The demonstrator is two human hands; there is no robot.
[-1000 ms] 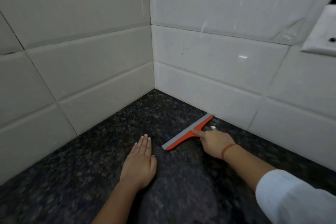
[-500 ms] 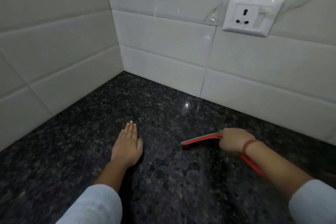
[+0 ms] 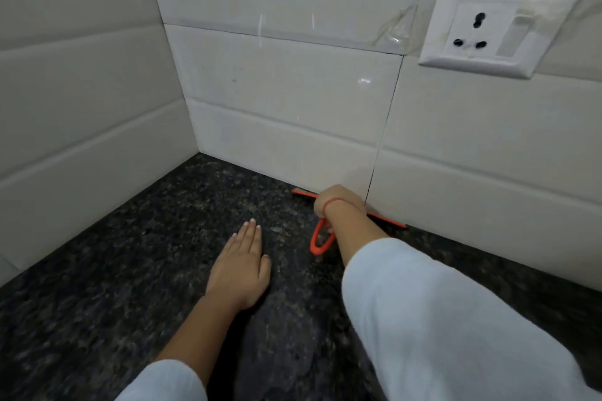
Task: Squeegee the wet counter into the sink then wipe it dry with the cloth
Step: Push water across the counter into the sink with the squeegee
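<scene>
You're in a home kitchen corner: dark speckled granite worktop (image 3: 130,270), white tiled walls (image 3: 293,91), wall socket (image 3: 495,29).

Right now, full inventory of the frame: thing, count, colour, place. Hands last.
counter: 1, dark speckled stone, fills the lower half of the view
wall tiles: many, white, on the back wall and the left wall, meeting in a corner
socket: 1, white plate with a switch, on the back wall at upper right, a dark gap above it
squeegee: 1, orange, blade along the foot of the back wall, loop handle pointing toward the person
wrist thread: 1, red, around the right wrist
sleeves: 2, white, lower edge of the view
left hand: 1, flat on the counter, palm down, holding nothing
right hand: 1, gripping the squeegee at the wall
</scene>
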